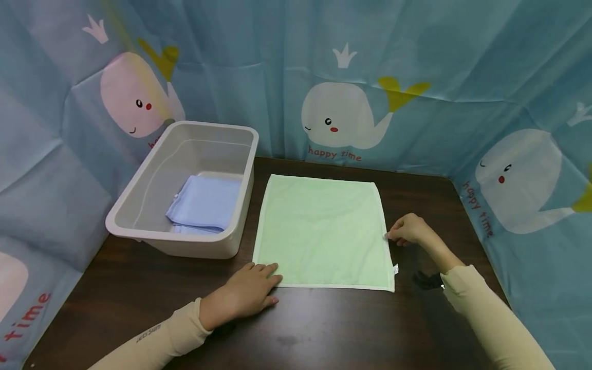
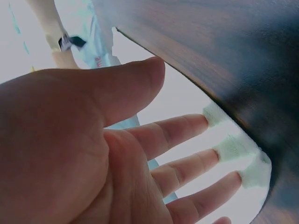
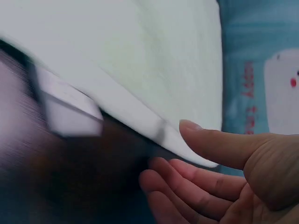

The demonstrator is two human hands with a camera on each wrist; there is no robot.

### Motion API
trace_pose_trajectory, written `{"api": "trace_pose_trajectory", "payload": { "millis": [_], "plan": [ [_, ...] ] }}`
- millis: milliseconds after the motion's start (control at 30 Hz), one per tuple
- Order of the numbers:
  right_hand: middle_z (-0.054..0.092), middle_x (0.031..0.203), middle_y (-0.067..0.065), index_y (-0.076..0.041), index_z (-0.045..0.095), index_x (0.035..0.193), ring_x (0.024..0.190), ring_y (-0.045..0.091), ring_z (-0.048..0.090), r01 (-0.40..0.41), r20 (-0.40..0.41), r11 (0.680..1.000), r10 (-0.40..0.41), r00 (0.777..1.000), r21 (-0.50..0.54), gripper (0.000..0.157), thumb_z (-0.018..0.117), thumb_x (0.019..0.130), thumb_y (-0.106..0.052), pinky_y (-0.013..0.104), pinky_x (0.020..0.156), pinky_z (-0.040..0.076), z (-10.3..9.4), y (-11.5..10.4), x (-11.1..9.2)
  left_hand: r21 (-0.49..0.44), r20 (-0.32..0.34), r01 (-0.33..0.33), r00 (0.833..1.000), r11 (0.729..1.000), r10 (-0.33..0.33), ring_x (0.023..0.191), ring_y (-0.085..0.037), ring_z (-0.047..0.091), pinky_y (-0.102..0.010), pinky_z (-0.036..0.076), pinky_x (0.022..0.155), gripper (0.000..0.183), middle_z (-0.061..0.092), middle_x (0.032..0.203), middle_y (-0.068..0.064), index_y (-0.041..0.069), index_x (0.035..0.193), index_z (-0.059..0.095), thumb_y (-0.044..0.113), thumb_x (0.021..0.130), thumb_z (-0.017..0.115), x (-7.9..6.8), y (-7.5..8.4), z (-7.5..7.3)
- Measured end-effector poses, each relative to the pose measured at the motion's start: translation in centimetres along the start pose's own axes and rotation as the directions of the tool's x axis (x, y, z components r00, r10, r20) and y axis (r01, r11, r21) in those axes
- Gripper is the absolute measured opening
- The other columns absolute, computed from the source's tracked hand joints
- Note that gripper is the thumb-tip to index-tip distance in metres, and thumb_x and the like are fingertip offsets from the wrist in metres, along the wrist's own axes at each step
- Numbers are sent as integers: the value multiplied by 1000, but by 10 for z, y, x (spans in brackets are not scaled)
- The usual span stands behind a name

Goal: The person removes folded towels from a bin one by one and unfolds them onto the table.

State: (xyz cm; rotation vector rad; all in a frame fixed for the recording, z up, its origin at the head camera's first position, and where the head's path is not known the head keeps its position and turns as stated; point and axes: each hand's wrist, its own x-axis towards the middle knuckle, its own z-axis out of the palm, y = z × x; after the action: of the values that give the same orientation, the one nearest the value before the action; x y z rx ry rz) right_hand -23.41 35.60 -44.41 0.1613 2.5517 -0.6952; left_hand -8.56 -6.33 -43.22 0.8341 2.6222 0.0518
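A pale green towel (image 1: 324,231) with a white hem is spread out flat on the dark wooden table. My left hand (image 1: 252,288) rests with straight, spread fingers at its near left corner, the fingertips on the cloth in the left wrist view. At the towel's right edge, my right hand (image 1: 409,229) pinches the hem between thumb and curled fingers. In the right wrist view the thumb (image 3: 210,142) lies over the hem and the fingers are at its outer side. A small white tag (image 1: 395,269) sticks out nearer to me along that edge.
A grey plastic tub (image 1: 233,241) stands at the left, close beside the towel, with a folded blue towel (image 1: 205,203) inside. Behind and at both sides hangs a blue curtain (image 1: 282,103) printed with whales. A black strap (image 1: 427,281) shows by the right wrist.
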Motion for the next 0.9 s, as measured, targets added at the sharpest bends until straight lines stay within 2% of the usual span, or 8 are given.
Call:
{"api": "trace_pose_trajectory", "payload": {
  "millis": [100, 233, 367, 533, 733, 900],
  "plan": [
    [71, 81, 11, -1, 68, 96, 67, 19, 68, -7, 2, 1000, 7, 1000, 23, 36, 76, 79, -31, 34, 63, 57, 15, 1, -15, -5, 0, 5, 1000, 1000, -5, 134, -28, 44, -48, 34, 112, 51, 41, 149, -7, 18, 136, 51, 45, 93, 52, -1, 0, -1],
    [68, 89, 13, 1, 60, 105, 68, 19, 67, -19, 2, 997, 19, 1000, 79, 46, 77, 77, -30, 35, 62, 55, 29, 4, -29, -6, 0, 2, 1000, 1000, -2, 134, -27, 44, -47, 34, 112, 49, 42, 149, -6, 18, 136, 51, 44, 95, 50, -2, -1, 0],
    [65, 93, 14, 3, 51, 115, 69, 18, 64, -39, 19, 991, 37, 999, 127, 57, 77, 77, -32, 33, 62, 52, 39, 7, -38, -4, -1, -4, 1000, 1000, 4, 134, -27, 45, -47, 35, 111, 47, 42, 149, -6, 18, 136, 51, 43, 95, 49, -2, -1, 1],
    [67, 88, 14, 5, 41, 122, 66, 19, 61, -35, 56, 980, 25, 998, 194, 66, 77, 77, -28, 33, 60, 51, 49, 6, -48, -6, -8, -7, 1000, 1000, 7, 134, -27, 45, -47, 36, 111, 47, 42, 149, -6, 18, 136, 51, 42, 95, 49, -2, -1, 2],
    [63, 89, 15, 7, 32, 128, 71, 20, 62, -6, 88, 959, -20, 996, 282, 71, 77, 77, -14, 37, 64, 56, 51, 9, -61, -6, -8, -5, 1000, 1000, 5, 135, -28, 44, -48, 35, 111, 48, 42, 149, -7, 17, 136, 51, 43, 95, 50, -2, 0, 2],
    [58, 89, 14, 9, 31, 128, 72, 19, 63, 26, 121, 951, -66, 990, 309, 69, 75, 78, -10, 37, 66, 58, 44, 13, -72, -4, -8, 8, 1000, 1000, -8, 134, -27, 45, -47, 35, 111, 48, 43, 148, -7, 17, 135, 52, 42, 94, 52, -3, 0, 0]
  ]
}}
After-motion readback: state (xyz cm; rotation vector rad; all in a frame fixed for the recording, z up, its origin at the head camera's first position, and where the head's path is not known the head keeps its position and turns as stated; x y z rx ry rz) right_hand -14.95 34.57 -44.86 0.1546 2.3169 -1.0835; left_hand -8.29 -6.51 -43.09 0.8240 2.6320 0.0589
